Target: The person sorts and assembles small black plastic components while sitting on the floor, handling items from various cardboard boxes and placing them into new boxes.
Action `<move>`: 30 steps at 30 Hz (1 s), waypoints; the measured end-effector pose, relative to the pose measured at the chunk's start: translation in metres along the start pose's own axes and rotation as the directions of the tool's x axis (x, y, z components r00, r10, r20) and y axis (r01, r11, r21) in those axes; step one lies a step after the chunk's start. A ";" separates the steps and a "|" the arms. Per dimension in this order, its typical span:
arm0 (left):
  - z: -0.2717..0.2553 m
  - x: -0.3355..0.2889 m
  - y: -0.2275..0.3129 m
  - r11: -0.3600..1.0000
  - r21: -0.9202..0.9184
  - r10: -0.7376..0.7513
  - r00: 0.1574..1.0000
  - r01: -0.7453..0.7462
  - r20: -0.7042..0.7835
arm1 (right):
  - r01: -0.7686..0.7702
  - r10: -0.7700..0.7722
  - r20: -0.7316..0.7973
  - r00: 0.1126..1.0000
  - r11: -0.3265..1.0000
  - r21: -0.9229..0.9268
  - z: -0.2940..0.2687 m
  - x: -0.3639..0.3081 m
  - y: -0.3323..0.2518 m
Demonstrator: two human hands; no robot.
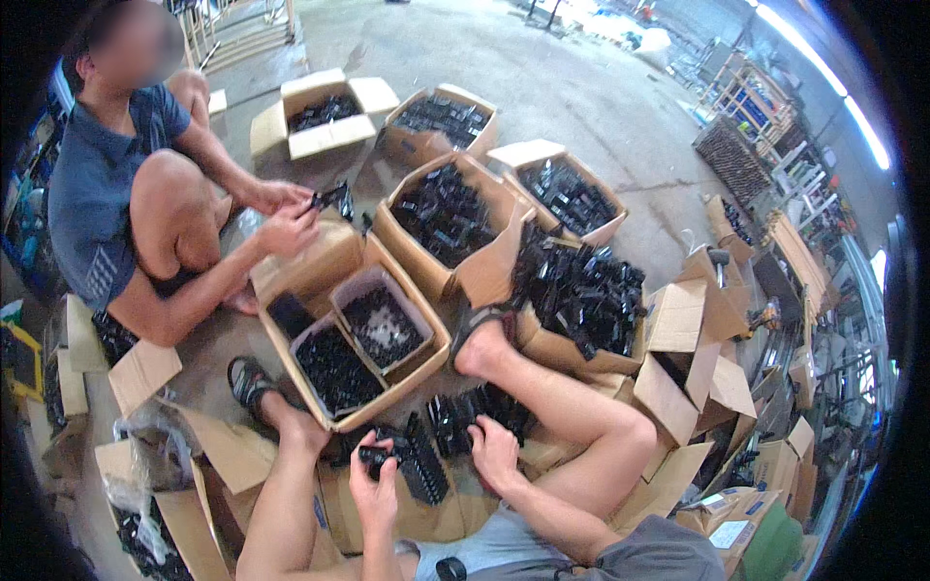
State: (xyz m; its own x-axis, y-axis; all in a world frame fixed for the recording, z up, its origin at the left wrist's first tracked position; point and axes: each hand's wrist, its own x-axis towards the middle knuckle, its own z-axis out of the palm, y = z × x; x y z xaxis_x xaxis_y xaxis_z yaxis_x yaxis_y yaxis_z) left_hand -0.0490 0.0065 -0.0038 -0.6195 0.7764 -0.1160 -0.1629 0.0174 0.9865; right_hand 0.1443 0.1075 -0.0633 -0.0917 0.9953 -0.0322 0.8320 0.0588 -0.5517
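Observation:
My left hand (374,489) is closed round a small black plastic part (376,457), held upright between thumb and fingers. To the right, my right hand (496,450) has its fingers curled at the edge of a group of black plastic parts (455,423); whatever they pinch is too small to make out. Between my hands a row of similar black parts (419,465) lies on flattened cardboard (441,521). Just beyond stands an open carton (434,351) holding two bins: one bin of small black pieces (337,368), another with black and pale pieces (383,327).
At the left a co-worker (116,194) squats, both hands on a black part (320,201). Open cartons of black parts (446,208) stand ahead, with a heaped one (586,290) beside my right foot. More cardboard (678,315) and a shelf (746,97) line the right.

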 end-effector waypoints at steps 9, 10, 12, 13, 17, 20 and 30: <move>-0.002 -0.004 0.018 0.981 -0.180 -0.062 0.994 0.077 0.089 | -0.318 0.301 0.171 0.938 0.556 0.768 -0.023 0.014 0.025; -0.005 0.002 0.011 0.973 -0.203 -0.090 0.989 0.112 0.117 | -0.318 0.222 0.239 0.945 0.461 0.829 -0.035 0.020 0.013; -0.001 0.004 0.015 0.968 -0.197 -0.130 0.980 0.159 0.149 | -0.283 0.083 0.277 0.957 0.477 0.832 -0.054 0.018 -0.014; -0.002 0.003 0.013 0.952 -0.257 -0.120 0.974 0.168 0.191 | -0.282 0.041 0.303 0.952 0.501 0.819 -0.066 0.014 -0.033; -0.002 -0.002 0.025 0.920 -0.296 -0.194 0.955 0.256 0.223 | -0.254 -0.219 0.383 0.898 0.452 0.855 -0.075 -0.014 -0.072; -0.011 -0.008 0.017 0.914 -0.304 -0.208 0.954 0.269 0.218 | -0.007 -0.366 0.300 0.881 0.624 0.782 -0.063 -0.028 -0.086; -0.004 0.001 0.017 0.927 -0.267 -0.215 0.955 0.265 0.203 | 0.287 -0.495 0.179 0.851 0.721 0.630 -0.067 -0.030 -0.093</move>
State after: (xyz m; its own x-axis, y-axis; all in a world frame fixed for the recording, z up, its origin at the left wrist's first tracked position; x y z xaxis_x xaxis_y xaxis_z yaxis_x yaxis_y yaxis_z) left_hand -0.0558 0.0049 0.0127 -0.4012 0.8657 -0.2994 -0.5199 0.0539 0.8525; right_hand 0.1057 0.0770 0.0448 -0.5872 0.8037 0.0966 0.2290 0.2794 -0.9325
